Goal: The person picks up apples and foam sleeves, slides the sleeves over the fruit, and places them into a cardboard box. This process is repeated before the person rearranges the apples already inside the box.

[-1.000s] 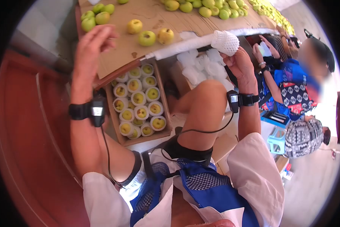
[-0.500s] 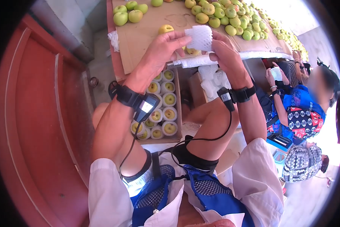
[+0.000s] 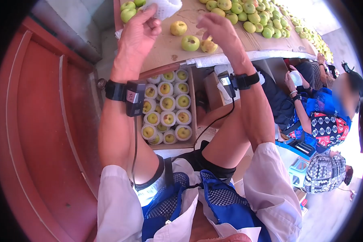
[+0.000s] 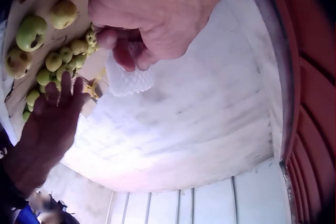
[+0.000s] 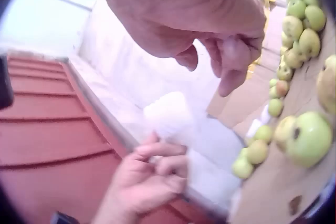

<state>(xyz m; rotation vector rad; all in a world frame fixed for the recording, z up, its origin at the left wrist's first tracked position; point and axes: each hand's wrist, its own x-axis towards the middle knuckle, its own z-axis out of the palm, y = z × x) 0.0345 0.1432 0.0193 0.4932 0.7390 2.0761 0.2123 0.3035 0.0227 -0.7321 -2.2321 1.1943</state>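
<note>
In the head view my left hand (image 3: pixel 137 42) is raised over the left end of the cardboard-covered table. It pinches a white foam net sleeve (image 3: pixel 165 8), whose lower edge hangs down in the left wrist view. My right hand (image 3: pixel 221 34) is held over the table with nothing in it, its fingers spread and slightly bent in the left wrist view. Just below and left of it lie three loose apples: a yellow one (image 3: pixel 178 28), a green one (image 3: pixel 190 43) and another yellowish one (image 3: pixel 209 45), partly behind the hand.
Below the table edge stands a cardboard box (image 3: pixel 193 105) of apples in foam sleeves. Beside it is a second box (image 3: pixel 213 90) with white sleeves. A heap of apples (image 3: pixel 254 18) covers the table's far right. Another person (image 3: pixel 326 109) sits to the right. A red door (image 3: pixel 48 133) is on the left.
My right hand first held the foam sleeve at the right. Both hands then held it over the table. Now my left hand has it at the left, and my right hand has let go.
</note>
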